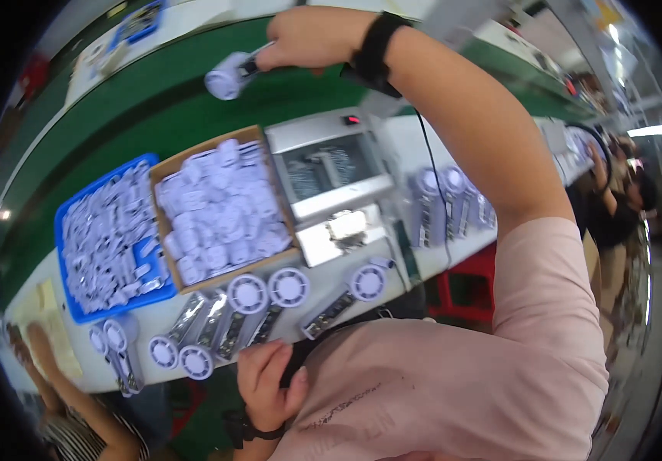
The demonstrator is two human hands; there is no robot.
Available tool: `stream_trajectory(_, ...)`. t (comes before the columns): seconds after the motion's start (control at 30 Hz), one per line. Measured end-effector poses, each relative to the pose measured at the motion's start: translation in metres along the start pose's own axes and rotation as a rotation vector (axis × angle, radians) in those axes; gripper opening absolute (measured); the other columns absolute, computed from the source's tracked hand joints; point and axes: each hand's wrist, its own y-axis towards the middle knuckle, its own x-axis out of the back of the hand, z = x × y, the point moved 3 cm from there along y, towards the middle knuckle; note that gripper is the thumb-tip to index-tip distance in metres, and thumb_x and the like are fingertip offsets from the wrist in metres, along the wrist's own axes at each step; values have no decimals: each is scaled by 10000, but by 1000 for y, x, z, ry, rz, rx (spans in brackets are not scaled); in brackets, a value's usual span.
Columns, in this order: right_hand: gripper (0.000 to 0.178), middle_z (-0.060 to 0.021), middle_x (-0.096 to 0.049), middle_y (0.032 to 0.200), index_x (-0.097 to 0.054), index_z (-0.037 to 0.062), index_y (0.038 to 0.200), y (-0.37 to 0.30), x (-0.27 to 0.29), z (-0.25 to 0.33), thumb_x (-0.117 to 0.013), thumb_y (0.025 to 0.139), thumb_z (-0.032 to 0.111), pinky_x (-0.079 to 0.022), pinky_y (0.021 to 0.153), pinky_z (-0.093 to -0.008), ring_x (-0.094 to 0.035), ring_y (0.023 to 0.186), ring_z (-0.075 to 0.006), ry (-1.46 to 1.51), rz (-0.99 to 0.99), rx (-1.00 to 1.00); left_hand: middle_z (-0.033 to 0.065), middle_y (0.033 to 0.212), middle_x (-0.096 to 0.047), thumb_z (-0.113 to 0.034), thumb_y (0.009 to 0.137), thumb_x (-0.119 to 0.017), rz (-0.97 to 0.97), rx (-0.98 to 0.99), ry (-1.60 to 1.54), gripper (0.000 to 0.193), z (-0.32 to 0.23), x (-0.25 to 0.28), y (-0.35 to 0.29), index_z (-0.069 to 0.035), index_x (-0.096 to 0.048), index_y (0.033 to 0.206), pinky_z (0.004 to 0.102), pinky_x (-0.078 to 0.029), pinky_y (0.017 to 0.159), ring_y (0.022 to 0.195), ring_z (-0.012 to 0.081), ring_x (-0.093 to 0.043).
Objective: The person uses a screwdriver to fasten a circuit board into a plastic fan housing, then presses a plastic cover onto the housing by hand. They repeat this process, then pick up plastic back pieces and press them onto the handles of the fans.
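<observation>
Up at the far side, my right hand (pixel 312 38) is closed around the handle of a white handheld fan (pixel 226 80). Its round head points left, above the green floor and beyond the table's far edge. Low in the view, near the table's front edge, my left hand (pixel 268 384) is loosely curled, with nothing visible in it. Just beyond that hand lie several similar white fans (pixel 247 294) with round vented heads and circuit parts showing along their handles. One more fan (pixel 366 284) lies to their right.
A cardboard box (pixel 296 244) full of small white plastic parts stands mid-table, beside a blue tray (pixel 66 265) of white pieces. Right of the box is a silver screw-feeder-like machine (pixel 339 201). Bagged fans (pixel 454 201) lie farther right. A co-worker's hands (pixel 35 349) are at left.
</observation>
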Motion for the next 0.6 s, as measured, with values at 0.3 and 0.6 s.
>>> stream_trajectory(0.3,331,-20,-718,901,-731,-24,1262,-380,-35,-120,-713,1034,216,-509,666,-269,-654,743,-94,641,-728,-446,235,1270,-703,-87,933,-731,78,-55,-2,387,1,-25,3,36,-697,1298,490,-535,973,1089,414,-670)
stream_trajectory(0.6,360,-41,-728,920,-731,27,1223,-496,-202,-341,-730,1041,337,-507,718,-251,-684,761,-98,958,-1036,-1009,246,1268,-696,-26,937,-689,208,-49,77,389,-28,-55,26,70,-685,1314,478,-505,1067,1151,408,-662)
